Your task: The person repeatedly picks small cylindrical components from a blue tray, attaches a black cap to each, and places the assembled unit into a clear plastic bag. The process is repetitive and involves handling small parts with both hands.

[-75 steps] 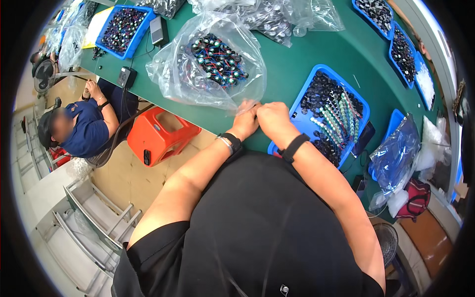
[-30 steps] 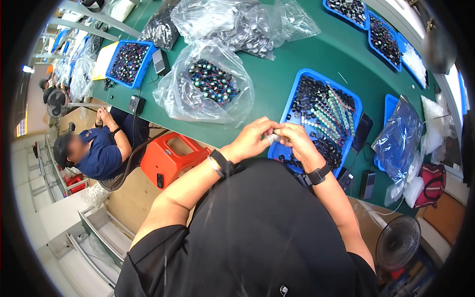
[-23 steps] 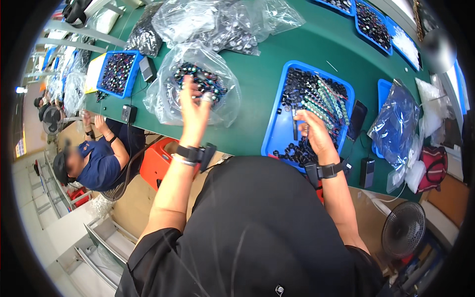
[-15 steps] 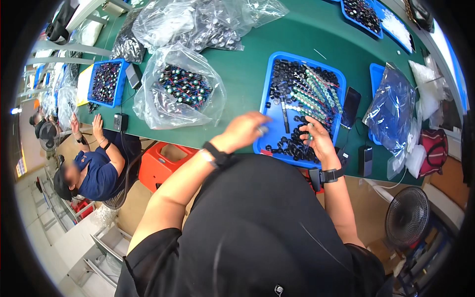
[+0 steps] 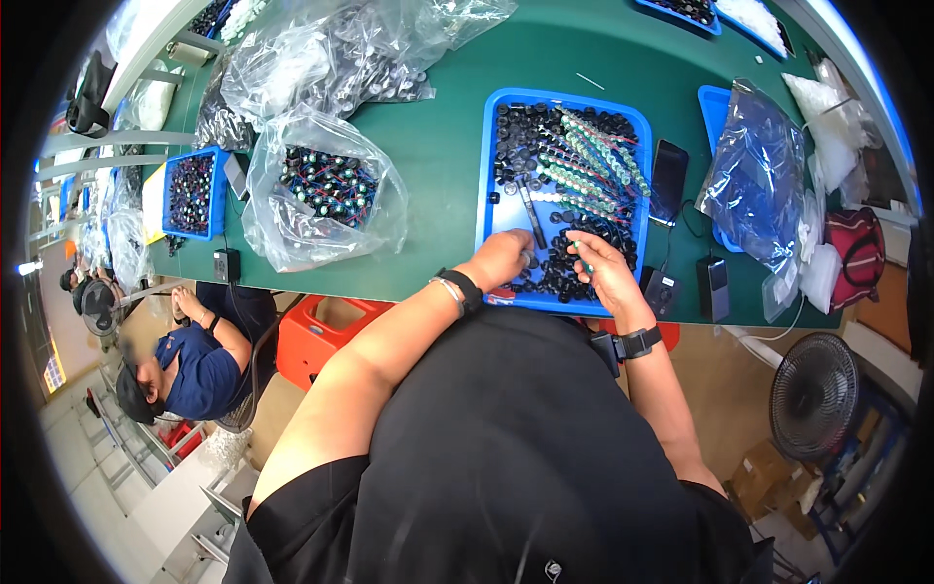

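Mid-batch, I'd judge. Landmark = the blue tray [image 5: 506,224] on the bench [image 5: 438,165].

Looked done: a heap of small wired pieces [image 5: 329,185], round pale-green faces with red and blue leads, in an open clear bag [image 5: 389,209] left of the tray. Read those as the finished side; couldn't confirm, and no count possible.

Looked left: a fan of pale-green strips [image 5: 598,161] in the tray's far right part, plus plenty of loose black caps [image 5: 516,136] along its far left part and in a second patch at its near edge. By eye, a lot of stock remained. A dark pen-like stick [image 5: 532,214] lay between the cap patches, inside the tray.

Right hand [image 5: 607,273]: over the tray's near right part, grip pinched on a small green part [image 5: 586,266]. Left hand [image 5: 504,258]: at the tray's near left corner, fingers curled down; couldn't tell whether that grip held anything.

Diff vs 0.8 s earlier: left hand was over the bag left of the tray, fingers spread; now it was at the tray, near the right hand. Right hand stayed at the tray throughout. Strips and stick looked much the same in the tray. Whole view had shifted with the head, so the bench's drift in frame wasn't real motion.
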Demonstrator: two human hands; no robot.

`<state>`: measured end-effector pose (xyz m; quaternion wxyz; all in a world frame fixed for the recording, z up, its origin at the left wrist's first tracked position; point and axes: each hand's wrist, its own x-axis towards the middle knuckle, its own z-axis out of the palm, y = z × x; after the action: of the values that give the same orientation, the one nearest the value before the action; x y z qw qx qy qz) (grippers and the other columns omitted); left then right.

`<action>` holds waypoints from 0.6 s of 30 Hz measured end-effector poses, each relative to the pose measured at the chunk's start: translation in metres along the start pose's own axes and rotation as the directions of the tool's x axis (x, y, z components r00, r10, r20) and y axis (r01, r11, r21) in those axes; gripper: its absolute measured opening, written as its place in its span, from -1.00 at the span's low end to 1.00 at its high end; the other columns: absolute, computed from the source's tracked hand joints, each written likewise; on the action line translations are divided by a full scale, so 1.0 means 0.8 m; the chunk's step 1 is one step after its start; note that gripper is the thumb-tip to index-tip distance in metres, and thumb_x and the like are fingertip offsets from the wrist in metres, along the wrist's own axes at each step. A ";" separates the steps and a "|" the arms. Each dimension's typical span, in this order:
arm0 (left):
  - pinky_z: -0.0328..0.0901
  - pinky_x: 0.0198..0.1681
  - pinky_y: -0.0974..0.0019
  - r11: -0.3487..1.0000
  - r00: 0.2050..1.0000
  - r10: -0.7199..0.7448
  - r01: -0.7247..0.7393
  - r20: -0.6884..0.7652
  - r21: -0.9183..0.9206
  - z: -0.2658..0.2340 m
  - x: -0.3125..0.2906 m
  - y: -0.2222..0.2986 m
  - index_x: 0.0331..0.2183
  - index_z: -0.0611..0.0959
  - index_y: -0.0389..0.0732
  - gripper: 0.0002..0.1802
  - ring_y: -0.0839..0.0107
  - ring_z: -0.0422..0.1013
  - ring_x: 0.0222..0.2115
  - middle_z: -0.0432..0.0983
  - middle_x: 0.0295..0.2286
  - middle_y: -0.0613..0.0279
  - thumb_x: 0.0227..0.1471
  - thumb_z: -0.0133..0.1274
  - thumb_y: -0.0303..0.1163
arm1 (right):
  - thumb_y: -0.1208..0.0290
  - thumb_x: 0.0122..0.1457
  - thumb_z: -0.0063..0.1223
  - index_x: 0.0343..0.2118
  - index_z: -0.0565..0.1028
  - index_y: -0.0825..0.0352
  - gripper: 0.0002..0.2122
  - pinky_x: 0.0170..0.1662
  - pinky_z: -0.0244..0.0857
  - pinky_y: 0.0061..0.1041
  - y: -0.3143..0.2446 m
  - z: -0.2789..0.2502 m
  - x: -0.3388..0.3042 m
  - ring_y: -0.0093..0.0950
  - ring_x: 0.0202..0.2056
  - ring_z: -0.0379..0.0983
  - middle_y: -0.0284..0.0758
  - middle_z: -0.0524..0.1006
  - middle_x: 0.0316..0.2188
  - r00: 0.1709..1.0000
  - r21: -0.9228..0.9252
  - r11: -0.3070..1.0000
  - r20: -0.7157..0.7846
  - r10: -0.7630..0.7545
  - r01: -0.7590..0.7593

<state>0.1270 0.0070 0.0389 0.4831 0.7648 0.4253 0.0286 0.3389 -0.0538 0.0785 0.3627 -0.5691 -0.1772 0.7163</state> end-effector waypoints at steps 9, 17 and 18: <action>0.18 -0.15 0.20 0.808 0.836 0.255 0.092 -0.485 0.582 -0.046 0.000 0.000 -0.32 0.57 -0.21 -0.76 0.24 0.24 -0.18 0.41 -0.22 0.30 -0.14 0.10 -0.40 | 0.37 0.24 -0.10 -0.11 0.41 0.35 -0.77 -0.47 0.14 -0.71 0.006 0.011 0.009 -0.67 -0.47 0.30 -0.36 0.48 -0.30 1.000 -0.068 0.997 0.011 0.026 -0.025; 0.25 -0.15 0.20 0.883 0.955 0.041 0.103 -0.294 0.457 -0.057 0.018 -0.001 -0.24 0.58 -0.23 -0.73 0.24 0.35 -0.20 0.47 -0.27 0.22 -0.09 0.08 -0.47 | 0.38 0.23 -0.08 -0.11 0.44 0.34 -0.77 -0.43 0.17 -0.71 -0.003 0.016 -0.003 -0.68 -0.44 0.30 -0.38 0.48 -0.30 0.999 -0.002 0.999 0.027 0.039 -0.039; 0.29 -0.16 0.20 0.980 0.953 -0.067 0.119 -0.295 0.161 -0.059 0.015 0.010 -0.22 0.57 -0.26 -0.73 0.25 0.38 -0.22 0.48 -0.27 0.21 -0.07 0.06 -0.52 | 0.39 0.23 -0.07 -0.10 0.43 0.34 -0.77 -0.42 0.18 -0.70 -0.007 0.017 -0.005 -0.68 -0.43 0.30 -0.39 0.48 -0.30 0.999 0.043 0.998 0.034 0.038 -0.039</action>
<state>0.1182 0.0475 0.0662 0.3469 0.7713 0.5277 0.0790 0.3281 -0.0506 0.0891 0.3582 -0.5523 -0.1565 0.7363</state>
